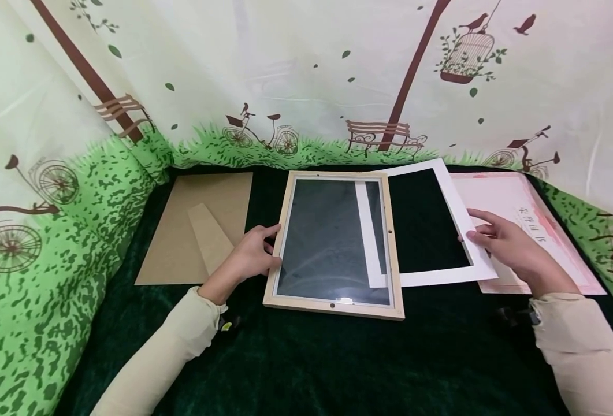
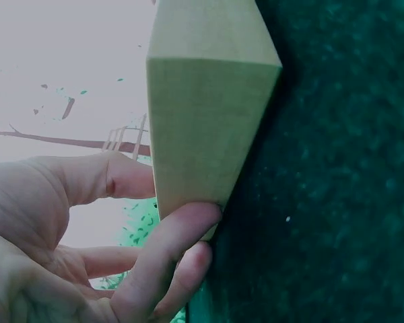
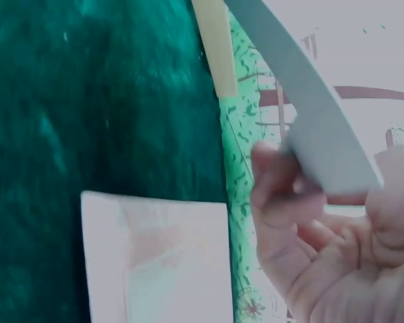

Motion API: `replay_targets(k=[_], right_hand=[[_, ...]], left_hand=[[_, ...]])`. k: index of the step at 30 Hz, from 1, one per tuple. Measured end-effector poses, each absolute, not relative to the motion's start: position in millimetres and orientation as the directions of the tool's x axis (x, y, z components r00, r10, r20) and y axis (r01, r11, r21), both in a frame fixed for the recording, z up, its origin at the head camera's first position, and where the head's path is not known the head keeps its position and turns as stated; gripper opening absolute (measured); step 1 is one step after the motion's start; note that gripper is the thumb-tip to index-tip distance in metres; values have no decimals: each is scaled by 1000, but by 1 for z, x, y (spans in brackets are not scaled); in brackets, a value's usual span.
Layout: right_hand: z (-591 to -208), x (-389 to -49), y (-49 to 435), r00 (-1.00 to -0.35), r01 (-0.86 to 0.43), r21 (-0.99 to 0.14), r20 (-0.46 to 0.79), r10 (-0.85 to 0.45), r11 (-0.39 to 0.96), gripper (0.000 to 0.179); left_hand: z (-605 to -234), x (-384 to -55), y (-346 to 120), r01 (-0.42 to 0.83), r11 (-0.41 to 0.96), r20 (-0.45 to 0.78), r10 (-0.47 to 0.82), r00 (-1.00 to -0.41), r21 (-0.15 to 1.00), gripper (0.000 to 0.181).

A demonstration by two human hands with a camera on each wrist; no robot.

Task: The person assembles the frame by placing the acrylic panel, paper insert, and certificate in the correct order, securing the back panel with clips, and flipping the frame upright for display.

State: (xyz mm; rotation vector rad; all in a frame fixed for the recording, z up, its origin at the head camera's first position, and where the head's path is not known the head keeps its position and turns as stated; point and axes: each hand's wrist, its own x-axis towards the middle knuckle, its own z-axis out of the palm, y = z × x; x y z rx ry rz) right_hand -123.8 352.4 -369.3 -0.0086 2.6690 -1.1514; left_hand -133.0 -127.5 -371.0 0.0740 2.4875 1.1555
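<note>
My left hand [image 1: 251, 254] holds the left side of a light wooden picture frame [image 1: 332, 312], its fingertips against the frame's edge. The left wrist view shows those fingers against the wooden side wall [image 2: 202, 128]. A clear pane [image 1: 322, 242] fills the frame. With my right hand [image 1: 509, 240] I pinch the right border of a white mat board [image 1: 454, 202], thumb on top and fingers beneath. The mat's left border is seen through the pane, under the frame. In the right wrist view the mat's border [image 3: 323, 128] is raised, slightly blurred, between thumb and fingers.
A brown backing board [image 1: 166, 231] with a stand flap lies at left. A pink printed sheet [image 1: 498, 190] lies at right, partly under the mat and right hand. Dark green cloth [image 1: 306, 364] covers the surface; a printed curtain [image 1: 296, 69] closes off the back and sides.
</note>
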Motion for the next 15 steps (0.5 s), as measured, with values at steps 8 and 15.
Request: replay_targets(k=[8, 15], right_hand=[[-372, -123, 348, -964, 82, -701, -236, -122, 708, 57], [-370, -125, 357, -990, 57, -643, -137, -42, 764, 57]], left_hand=[[-371, -136, -123, -89, 689, -314, 208, -926, 719, 83], [-372, -137, -119, -77, 691, -309, 219, -925, 719, 82]])
